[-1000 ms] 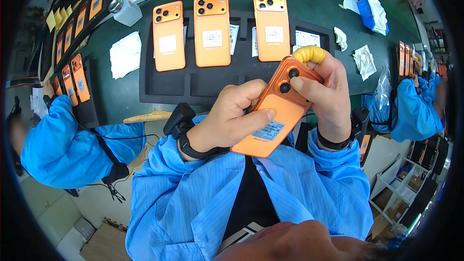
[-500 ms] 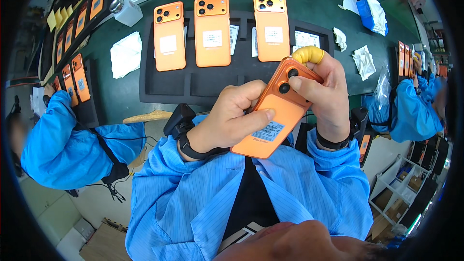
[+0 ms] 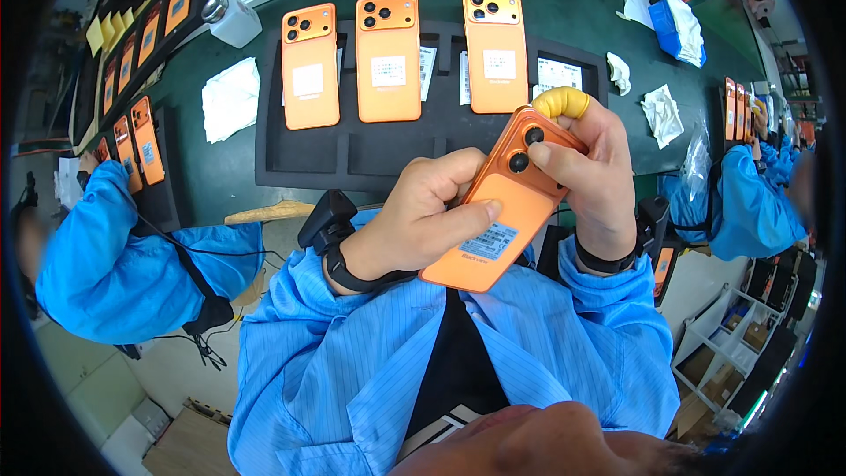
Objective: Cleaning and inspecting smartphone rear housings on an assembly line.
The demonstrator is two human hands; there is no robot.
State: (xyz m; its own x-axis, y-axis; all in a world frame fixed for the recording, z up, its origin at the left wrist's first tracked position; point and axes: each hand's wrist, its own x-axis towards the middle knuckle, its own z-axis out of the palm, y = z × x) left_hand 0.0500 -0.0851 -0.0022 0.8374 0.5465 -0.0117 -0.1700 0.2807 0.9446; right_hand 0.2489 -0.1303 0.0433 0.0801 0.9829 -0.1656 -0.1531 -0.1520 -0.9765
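Note:
An orange smartphone (image 3: 480, 251) is held tilted in front of my chest, its back with camera lenses and a blue-grey label facing up. My left hand (image 3: 427, 207) grips its left edge, thumb lying across the back beside the label. My right hand (image 3: 595, 167) holds the camera end, thumb at the lenses and a yellow finger cot (image 3: 562, 103) on the index finger at the top edge. Beyond my hands, three more orange phones (image 3: 310, 92), (image 3: 389, 97), (image 3: 496, 79) with white stickers rest on a black foam tray (image 3: 370, 163).
White cloths (image 3: 231, 99) lie left and right of the tray on the green table (image 3: 198, 62). A white pump bottle (image 3: 234, 25) stands at the back left, a blue box (image 3: 677, 31) at the back right. Co-workers in blue sit on both sides, with more orange phones near them.
Almost nothing differs. The phone tips very slightly in my hands, whose grip stays the same.

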